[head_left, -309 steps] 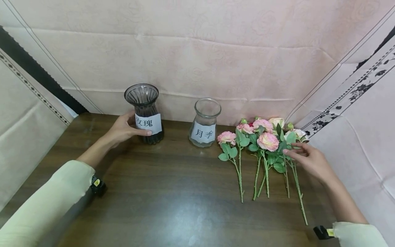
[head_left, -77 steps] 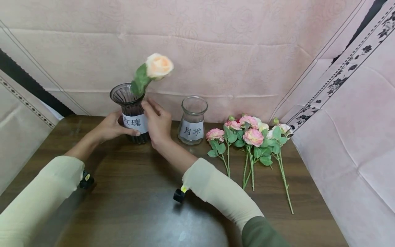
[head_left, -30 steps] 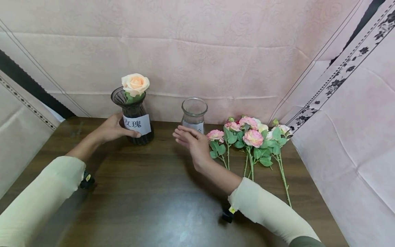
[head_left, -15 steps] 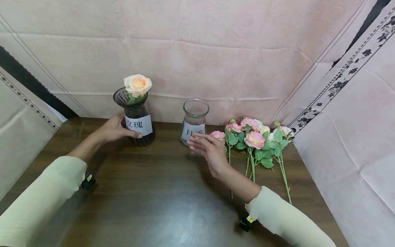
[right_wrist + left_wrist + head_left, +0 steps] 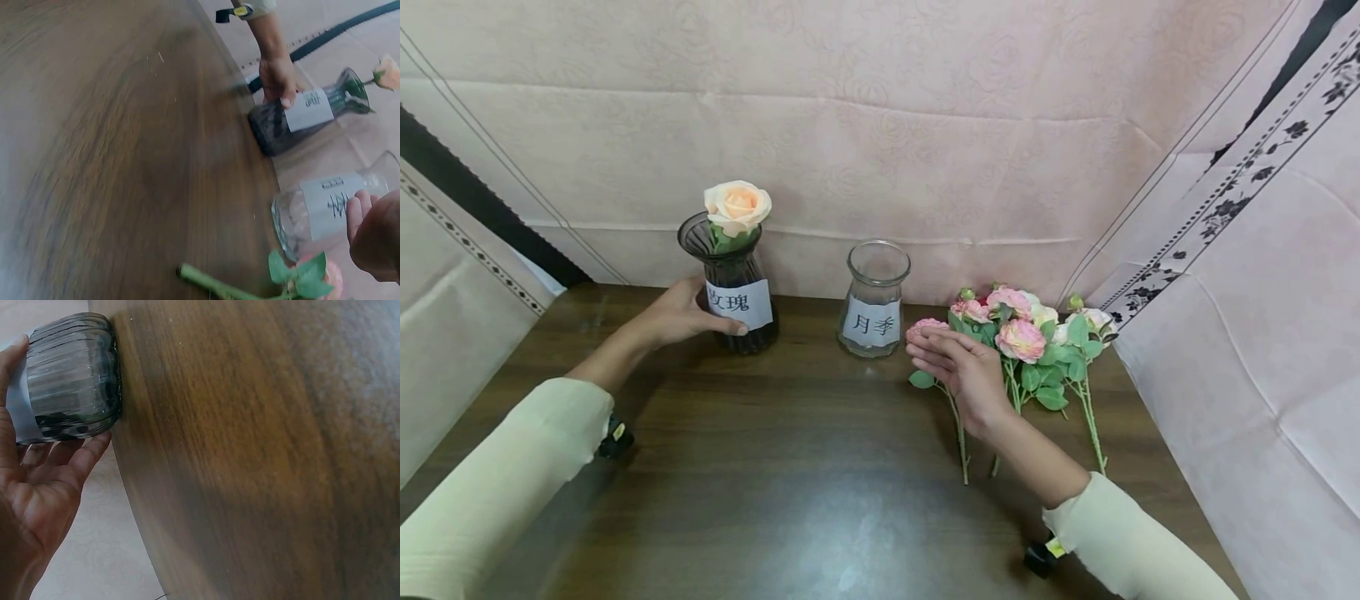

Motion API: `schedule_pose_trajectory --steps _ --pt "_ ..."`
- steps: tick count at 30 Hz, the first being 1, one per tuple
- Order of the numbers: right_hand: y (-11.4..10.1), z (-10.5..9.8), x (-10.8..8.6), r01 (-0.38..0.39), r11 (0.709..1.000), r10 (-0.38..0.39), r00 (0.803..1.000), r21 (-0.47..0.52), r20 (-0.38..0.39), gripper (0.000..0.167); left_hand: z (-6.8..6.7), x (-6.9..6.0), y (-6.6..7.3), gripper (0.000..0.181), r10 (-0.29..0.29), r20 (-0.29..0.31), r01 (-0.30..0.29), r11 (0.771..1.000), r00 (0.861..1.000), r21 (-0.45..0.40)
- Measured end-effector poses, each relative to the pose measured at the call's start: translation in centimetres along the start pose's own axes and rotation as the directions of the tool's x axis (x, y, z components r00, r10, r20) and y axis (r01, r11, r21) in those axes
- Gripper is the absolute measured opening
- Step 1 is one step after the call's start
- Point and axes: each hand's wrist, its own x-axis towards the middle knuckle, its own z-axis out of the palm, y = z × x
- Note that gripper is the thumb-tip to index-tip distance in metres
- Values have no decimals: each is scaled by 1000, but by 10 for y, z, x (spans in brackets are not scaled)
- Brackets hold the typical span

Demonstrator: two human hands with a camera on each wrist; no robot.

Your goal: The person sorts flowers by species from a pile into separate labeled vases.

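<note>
My left hand holds the dark fluted glass vase low on its side, thumb across the white label. In the left wrist view, its fingers reach round behind the ribbed glass. One peach rose stands in that vase, its bloom above the rim. My right hand is over the leftmost pink flower, fingers fairly straight and nothing held; whether it touches the flower cannot be told. In the right wrist view, this flower's green stem lies below the hand.
A clear glass vase with a white label stands between the hands, holding no flowers. Several pink and cream artificial flowers lie at the right on the brown wooden table. Pale patterned cloth hangs right behind the table.
The peach rose, earlier lowered into the dark vase by my right hand, now sits in it. Over the last second my right hand has moved right to the flowers. My left hand stays put.
</note>
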Motion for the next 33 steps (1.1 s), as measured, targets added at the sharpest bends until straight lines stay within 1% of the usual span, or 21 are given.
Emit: schedule_pose_trajectory --steps 5,9,15,18,21,25,27,31,33 --pt "-5 -17 -2 -11 1000 11 1000 -21 -23 41 0 0 0 90 -6 10 6 1000 1000 -15" --pt "-9 -30 -2 -13 999 12 1000 -41 -20 43 -1 -1 0 89 -2 11 2 1000 1000 -19" --pt "-13 -51 -5 -28 998 26 999 -53 -38 27 0 -1 1 89 2 12 -1 999 1000 -32" --pt "-15 -61 -6 -34 998 30 998 -59 -56 25 0 0 -1 89 3 11 -3 1000 1000 -30" --pt "-17 -71 -9 -41 998 37 996 -54 -76 25 0 1 0 88 9 12 -9 999 1000 -31" --pt "-22 -86 -13 -59 996 51 994 -74 -95 26 0 2 0 87 12 13 -12 1000 1000 -28" --pt "-24 -94 -15 -68 993 58 993 -100 -103 30 0 1 0 86 11 12 -11 999 1000 -32" --pt "-29 -111 -18 -104 986 87 987 -130 -134 44 0 1 1 86 7 10 -7 999 1000 -35" --pt "-30 -119 -20 -132 982 111 981 -133 -158 42 0 1 1 85 4 10 -3 999 1000 -39"
